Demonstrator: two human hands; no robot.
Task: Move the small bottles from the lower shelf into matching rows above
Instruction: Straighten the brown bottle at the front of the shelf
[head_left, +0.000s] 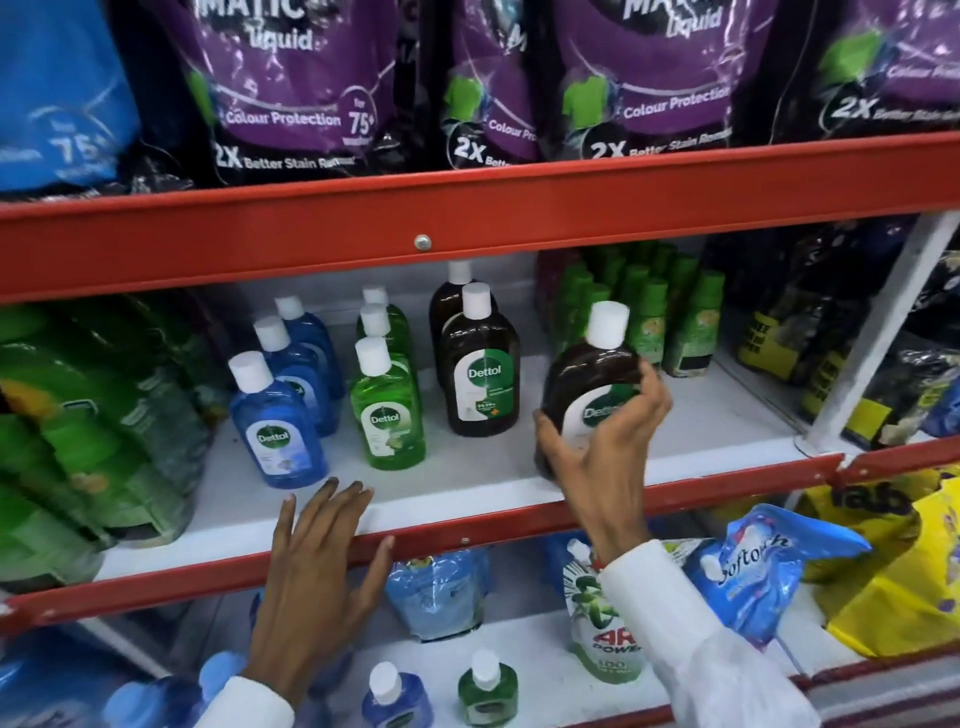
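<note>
My right hand (597, 457) grips a brown Dettol bottle (587, 384) with a white cap, held tilted just above the middle shelf (467, 493), right of the brown row (480, 371). A green row (387, 400) and a blue row (278, 421) stand further left on the same shelf. My left hand (317, 561) rests open on the shelf's red front edge, below the blue row, holding nothing. On the lower shelf stand a small blue bottle (395, 699) and a small green bottle (485, 688).
Green refill pouches (88, 415) crowd the middle shelf's left end; small green-capped bottles (649, 317) stand at the back right. Purple detergent bags (291, 88) fill the top shelf. Blue and yellow pouches (769, 566) lie on the lower shelf at right. A white upright (878, 332) stands at right.
</note>
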